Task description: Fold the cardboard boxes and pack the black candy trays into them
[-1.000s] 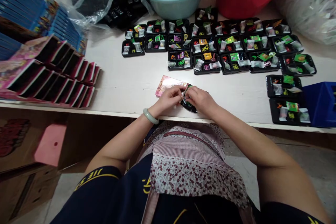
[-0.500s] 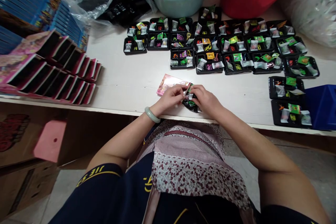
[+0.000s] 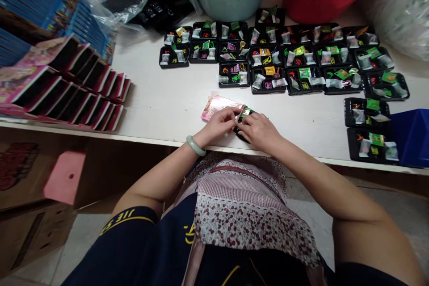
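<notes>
Tray (image 3: 238, 133) at your twelve o'clock is now more covered by your right hand (image 3: 263, 132), apparently closed on it, seemingly nearer the pink box (image 3: 216, 106) your left hand (image 3: 219, 123) pinches at the tray's ten o'clock.

Glossy printed card of the pink box (image 3: 217, 106), shiny plastic of the black tray (image 3: 238, 134), smooth plastic blue tub (image 3: 231, 4), crinkly clear plastic bag (image 3: 122, 2), smooth white tabletop (image 3: 161, 98), polished bangle (image 3: 195, 146), cloth apron (image 3: 248, 228)
</notes>
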Motion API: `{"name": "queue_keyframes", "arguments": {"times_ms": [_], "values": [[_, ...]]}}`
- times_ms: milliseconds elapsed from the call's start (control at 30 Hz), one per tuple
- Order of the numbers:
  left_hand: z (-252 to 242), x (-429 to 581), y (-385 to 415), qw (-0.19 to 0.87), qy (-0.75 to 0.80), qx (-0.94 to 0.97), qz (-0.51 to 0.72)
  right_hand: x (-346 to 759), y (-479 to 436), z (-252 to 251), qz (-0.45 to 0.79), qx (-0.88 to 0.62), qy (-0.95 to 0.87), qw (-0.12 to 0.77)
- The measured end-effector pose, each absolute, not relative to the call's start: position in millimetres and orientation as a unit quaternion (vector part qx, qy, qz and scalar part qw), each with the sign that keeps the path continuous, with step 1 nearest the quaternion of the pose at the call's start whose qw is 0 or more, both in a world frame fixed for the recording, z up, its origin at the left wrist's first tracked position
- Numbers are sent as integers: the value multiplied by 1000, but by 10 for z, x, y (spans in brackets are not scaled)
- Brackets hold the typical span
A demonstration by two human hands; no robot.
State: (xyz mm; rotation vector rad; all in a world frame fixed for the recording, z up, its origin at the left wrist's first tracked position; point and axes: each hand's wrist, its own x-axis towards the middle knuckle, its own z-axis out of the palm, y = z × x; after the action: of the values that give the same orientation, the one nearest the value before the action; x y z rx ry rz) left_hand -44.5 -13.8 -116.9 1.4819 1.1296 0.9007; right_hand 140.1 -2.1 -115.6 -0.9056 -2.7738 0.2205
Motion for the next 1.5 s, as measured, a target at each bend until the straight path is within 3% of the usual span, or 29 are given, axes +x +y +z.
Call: {"name": "queue_keyframes", "arguments": {"times_ms": [167, 367, 733, 1067, 1500], "values": [[-1177, -448, -119, 492, 472, 637, 360, 1387, -49, -1171, 74, -317, -938, 119], [-1155, -432, -153, 499, 484, 622, 361, 1650, -166, -1115, 127, -330, -910, 218], [-1120, -475, -136, 559, 463, 592, 349, 1708, -297, -1306, 205, -368, -882, 211], [-1132, -435, -158, 525, 472, 605, 369, 1615, -100, -1256, 179, -449, -844, 234], [-1130, -457, -166, 537, 459, 607, 364, 1443, 308, -1471, 282, -492, -782, 256]]}}
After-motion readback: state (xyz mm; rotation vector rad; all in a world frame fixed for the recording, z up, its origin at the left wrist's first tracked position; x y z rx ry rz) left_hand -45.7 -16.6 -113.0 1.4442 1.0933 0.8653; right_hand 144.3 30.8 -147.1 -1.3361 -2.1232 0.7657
